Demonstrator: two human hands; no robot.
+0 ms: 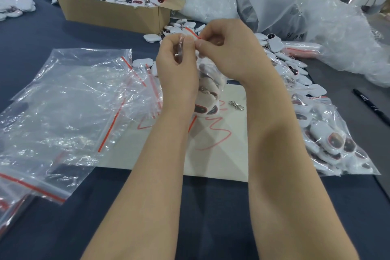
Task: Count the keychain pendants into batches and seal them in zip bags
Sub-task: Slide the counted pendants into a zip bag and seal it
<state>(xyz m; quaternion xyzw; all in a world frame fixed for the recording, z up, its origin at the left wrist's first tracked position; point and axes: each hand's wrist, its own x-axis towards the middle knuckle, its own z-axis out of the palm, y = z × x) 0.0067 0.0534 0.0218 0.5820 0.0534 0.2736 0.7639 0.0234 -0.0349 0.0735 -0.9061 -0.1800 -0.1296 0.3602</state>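
Observation:
A clear zip bag (207,91) filled with several white keychain pendants hangs upright between my hands above the paper sheet. My left hand (177,63) pinches the bag's red-striped zip edge at the top left. Right beside it, my right hand (228,48) pinches the same zip edge. Loose white pendants (295,74) lie heaped to the right of my hands and behind them. A pile of empty zip bags (69,101) with red zip lines lies to the left. Filled zip bags (329,137) of pendants lie at the right.
A cardboard box (109,11) of pendants with a red sign stands at the back. Large clear plastic sacks (306,6) fill the back right. A black pen (371,106) lies at the right edge. A loose metal clasp (236,105) rests on the scribbled paper sheet (221,154).

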